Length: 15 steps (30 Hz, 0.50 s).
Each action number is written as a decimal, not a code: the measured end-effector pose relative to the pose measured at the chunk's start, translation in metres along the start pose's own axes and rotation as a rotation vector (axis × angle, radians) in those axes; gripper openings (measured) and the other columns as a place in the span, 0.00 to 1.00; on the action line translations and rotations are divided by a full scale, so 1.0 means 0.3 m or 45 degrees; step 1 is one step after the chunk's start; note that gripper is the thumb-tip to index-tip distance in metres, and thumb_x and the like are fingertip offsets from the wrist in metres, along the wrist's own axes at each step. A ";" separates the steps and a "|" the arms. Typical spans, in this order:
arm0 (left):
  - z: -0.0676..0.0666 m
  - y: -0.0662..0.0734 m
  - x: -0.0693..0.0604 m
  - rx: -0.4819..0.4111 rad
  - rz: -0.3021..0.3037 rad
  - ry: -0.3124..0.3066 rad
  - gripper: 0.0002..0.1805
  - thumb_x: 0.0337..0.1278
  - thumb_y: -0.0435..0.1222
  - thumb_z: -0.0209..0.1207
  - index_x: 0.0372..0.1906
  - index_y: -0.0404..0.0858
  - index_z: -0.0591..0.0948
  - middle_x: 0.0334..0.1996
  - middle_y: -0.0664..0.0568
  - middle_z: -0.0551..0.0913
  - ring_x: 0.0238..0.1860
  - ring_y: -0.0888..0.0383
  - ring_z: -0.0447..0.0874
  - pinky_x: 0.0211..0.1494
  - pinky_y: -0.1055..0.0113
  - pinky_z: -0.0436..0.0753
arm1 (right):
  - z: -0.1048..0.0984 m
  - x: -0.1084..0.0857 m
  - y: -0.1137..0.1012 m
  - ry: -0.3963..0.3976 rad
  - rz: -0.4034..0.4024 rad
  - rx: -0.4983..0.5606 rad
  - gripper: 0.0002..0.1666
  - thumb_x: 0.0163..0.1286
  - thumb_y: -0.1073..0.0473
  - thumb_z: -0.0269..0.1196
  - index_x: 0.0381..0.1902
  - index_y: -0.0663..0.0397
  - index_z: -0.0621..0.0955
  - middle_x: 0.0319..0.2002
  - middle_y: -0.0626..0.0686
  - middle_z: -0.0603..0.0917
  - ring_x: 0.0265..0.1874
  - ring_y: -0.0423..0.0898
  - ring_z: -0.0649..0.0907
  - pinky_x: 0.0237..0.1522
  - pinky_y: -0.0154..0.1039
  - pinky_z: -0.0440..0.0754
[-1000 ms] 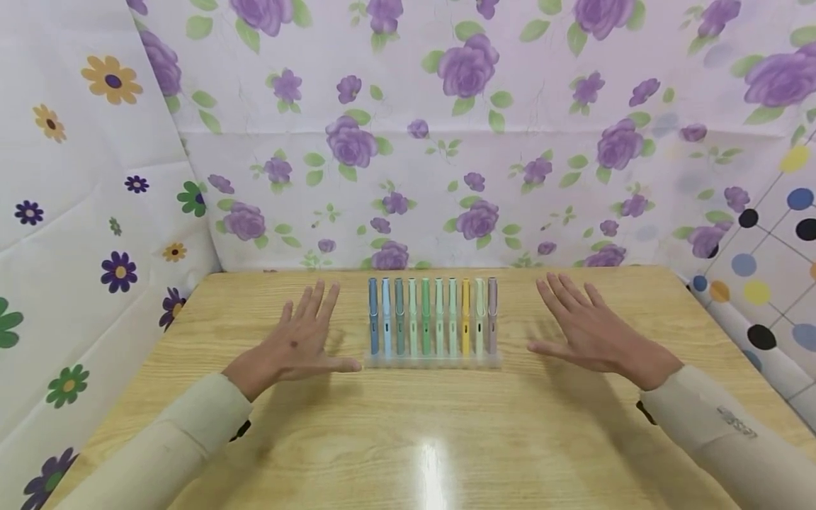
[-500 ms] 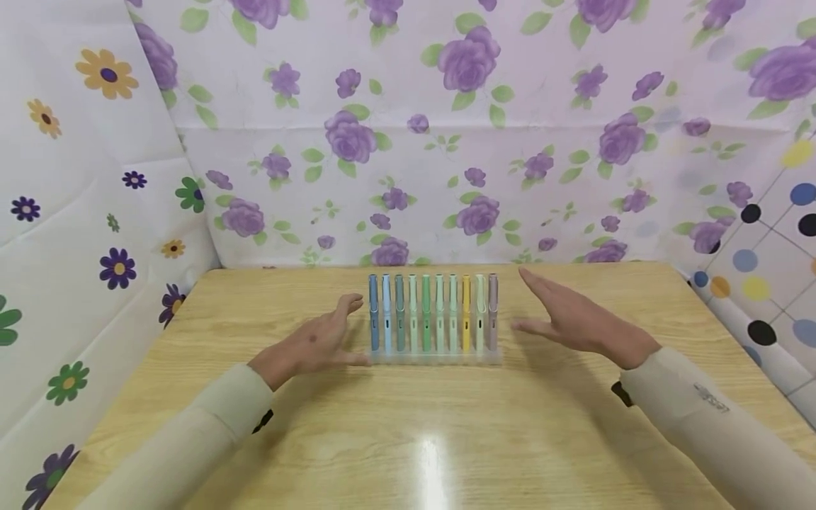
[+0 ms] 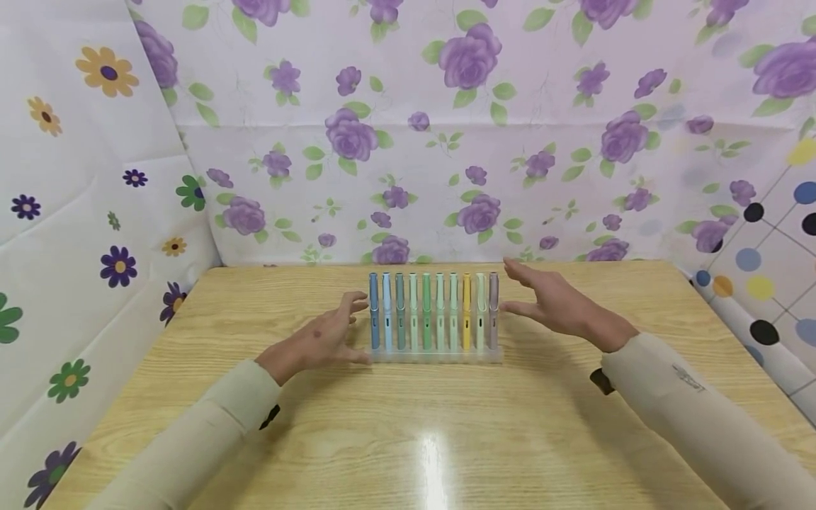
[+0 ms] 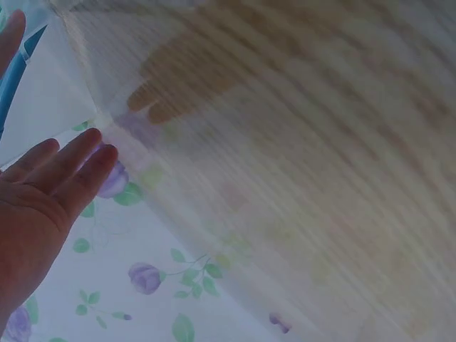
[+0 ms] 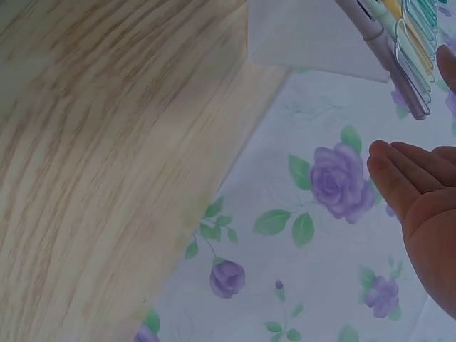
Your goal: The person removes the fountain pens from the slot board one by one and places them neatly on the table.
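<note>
A clear rack (image 3: pixel 433 358) on the table holds a row of capped pens with wire clips. A dark blue pen (image 3: pixel 374 312) stands at the left end, a yellow pen (image 3: pixel 467 312) towards the right, and a mauve pen (image 3: pixel 494 312) at the right end. My left hand (image 3: pixel 315 341) is beside the left end, fingers slightly bent, thumb by the front corner; whether it touches the rack I cannot tell. My right hand (image 3: pixel 561 303) is held off the right end, fingers extended. Its palm faces the mauve pen (image 5: pixel 385 57) in the right wrist view, with a gap between.
The wooden table (image 3: pixel 382 425) carries the rack near its far side. Behind it hangs a purple-flowered cloth (image 3: pixel 287 198). Another flowered cloth (image 3: pixel 64 283) hangs at the left, and a dotted cloth (image 3: pixel 758 312) at the right.
Both hands have come inward to the ends of the rack. The left fingers, spread before, now bend towards the pens. The rack and pens have stayed in place.
</note>
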<state>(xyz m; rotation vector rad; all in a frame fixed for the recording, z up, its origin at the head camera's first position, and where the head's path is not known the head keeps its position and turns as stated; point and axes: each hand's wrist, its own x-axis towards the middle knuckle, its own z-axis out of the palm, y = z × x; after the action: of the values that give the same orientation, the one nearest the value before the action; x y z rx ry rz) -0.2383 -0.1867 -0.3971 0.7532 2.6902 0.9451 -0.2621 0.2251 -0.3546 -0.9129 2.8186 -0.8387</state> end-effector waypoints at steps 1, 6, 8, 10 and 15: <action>0.002 -0.004 0.000 -0.015 0.008 0.008 0.57 0.48 0.39 0.77 0.74 0.40 0.48 0.74 0.35 0.60 0.67 0.33 0.68 0.66 0.39 0.70 | 0.003 0.004 0.001 0.008 -0.001 0.008 0.50 0.73 0.49 0.64 0.79 0.59 0.51 0.74 0.66 0.62 0.68 0.67 0.68 0.64 0.63 0.70; 0.012 -0.022 0.005 -0.077 0.051 0.036 0.55 0.47 0.35 0.77 0.72 0.40 0.49 0.72 0.33 0.61 0.64 0.33 0.72 0.64 0.39 0.72 | 0.012 0.024 0.003 0.051 -0.002 0.045 0.44 0.71 0.53 0.66 0.76 0.62 0.60 0.70 0.67 0.68 0.64 0.66 0.73 0.63 0.61 0.72; 0.016 -0.026 0.007 -0.090 0.071 0.040 0.56 0.47 0.35 0.77 0.72 0.40 0.49 0.72 0.32 0.61 0.63 0.33 0.73 0.62 0.40 0.74 | 0.012 0.031 0.000 0.069 -0.004 0.050 0.41 0.71 0.56 0.66 0.75 0.63 0.63 0.68 0.67 0.71 0.63 0.65 0.75 0.62 0.59 0.73; 0.018 -0.029 0.008 -0.108 0.078 0.038 0.56 0.47 0.35 0.77 0.72 0.40 0.48 0.73 0.32 0.60 0.63 0.33 0.73 0.61 0.40 0.75 | 0.014 0.037 -0.002 0.083 -0.006 0.062 0.38 0.71 0.57 0.66 0.73 0.64 0.66 0.66 0.66 0.73 0.62 0.64 0.76 0.62 0.58 0.74; 0.019 -0.035 0.009 -0.154 0.085 0.029 0.55 0.46 0.34 0.77 0.72 0.41 0.49 0.73 0.32 0.59 0.62 0.33 0.74 0.60 0.40 0.76 | 0.022 0.046 0.003 0.132 -0.024 0.084 0.31 0.73 0.59 0.64 0.70 0.64 0.70 0.63 0.65 0.76 0.59 0.62 0.79 0.60 0.56 0.76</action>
<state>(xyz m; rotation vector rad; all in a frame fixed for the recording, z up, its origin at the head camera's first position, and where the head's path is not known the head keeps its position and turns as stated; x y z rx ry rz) -0.2428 -0.1894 -0.4080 0.8157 2.6138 1.1268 -0.2725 0.2147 -0.3593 -0.9136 2.8537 -1.0028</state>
